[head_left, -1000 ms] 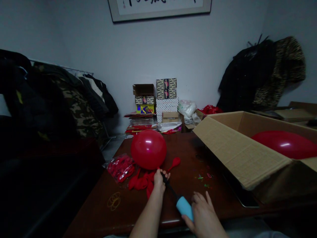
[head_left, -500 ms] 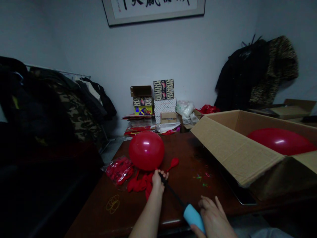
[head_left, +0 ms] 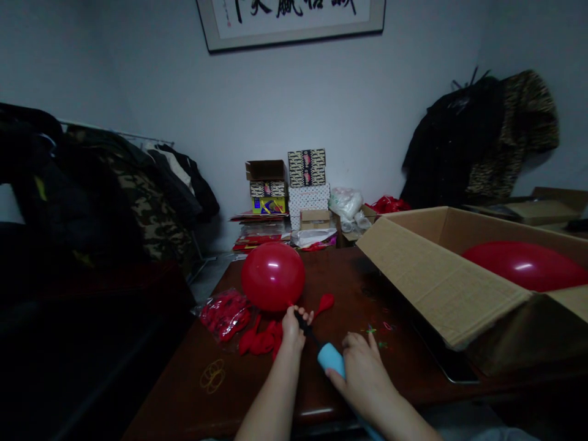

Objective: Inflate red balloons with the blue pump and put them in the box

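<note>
An inflated red balloon (head_left: pixel 272 275) stands over the table, its neck running down to my left hand (head_left: pixel 294 326). That hand is closed around the neck and the black nozzle end of a hand balloon pump (head_left: pixel 331 360). My right hand (head_left: pixel 365 367) wraps the pump's light blue barrel, thumb on the near side; part of the barrel is hidden under the palm. Uninflated red balloons (head_left: pixel 257 340) lie beneath the inflated one, and a single limp balloon (head_left: pixel 326 301) is just right of my left hand. A clear bag of red balloons (head_left: pixel 225 313) rests to the left.
A large open cardboard box (head_left: pixel 441 275) at the right holds another inflated red balloon (head_left: pixel 523 264). Below it lies a dark flat device (head_left: pixel 452 361). Yellow rubber bands (head_left: pixel 212 375) and small coloured bands (head_left: pixel 388 326) are on the table (head_left: pixel 184 404). Stacked boxes (head_left: pixel 309 196) stand behind.
My right hand has moved forward and left along with the pump's blue barrel, closer to my left hand, and less of the black shaft shows. The left hand keeps its hold.
</note>
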Motion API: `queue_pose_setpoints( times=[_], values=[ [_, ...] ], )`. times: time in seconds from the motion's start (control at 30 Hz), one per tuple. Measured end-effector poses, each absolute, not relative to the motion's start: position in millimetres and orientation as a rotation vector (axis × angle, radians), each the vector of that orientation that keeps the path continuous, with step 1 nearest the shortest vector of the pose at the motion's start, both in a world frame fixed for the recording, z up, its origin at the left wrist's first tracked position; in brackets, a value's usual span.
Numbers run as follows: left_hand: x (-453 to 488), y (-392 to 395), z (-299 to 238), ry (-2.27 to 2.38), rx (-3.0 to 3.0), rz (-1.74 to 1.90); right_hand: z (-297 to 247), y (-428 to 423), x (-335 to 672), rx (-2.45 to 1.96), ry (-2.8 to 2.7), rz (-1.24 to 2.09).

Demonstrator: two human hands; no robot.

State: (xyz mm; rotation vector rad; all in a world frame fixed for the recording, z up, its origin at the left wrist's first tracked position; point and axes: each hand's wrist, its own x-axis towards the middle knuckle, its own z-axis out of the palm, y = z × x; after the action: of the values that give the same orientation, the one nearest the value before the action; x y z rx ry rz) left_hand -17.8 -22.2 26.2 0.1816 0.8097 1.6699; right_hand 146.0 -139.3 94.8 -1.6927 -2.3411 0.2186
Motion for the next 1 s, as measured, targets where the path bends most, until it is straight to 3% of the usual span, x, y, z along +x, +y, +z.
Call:
queue_pose_setpoints(
  times=[0.4, 1.0],
  values=[
    [-16, -33, 10, 0.830, 0.141, 1.626, 77, -106, 111, -1.707, -2.331, 0.170],
    [-12, -21, -11, 0.920, 0.159, 1.612, 57, -150, 160, -1.775, -2.378, 0.194]
  ],
)
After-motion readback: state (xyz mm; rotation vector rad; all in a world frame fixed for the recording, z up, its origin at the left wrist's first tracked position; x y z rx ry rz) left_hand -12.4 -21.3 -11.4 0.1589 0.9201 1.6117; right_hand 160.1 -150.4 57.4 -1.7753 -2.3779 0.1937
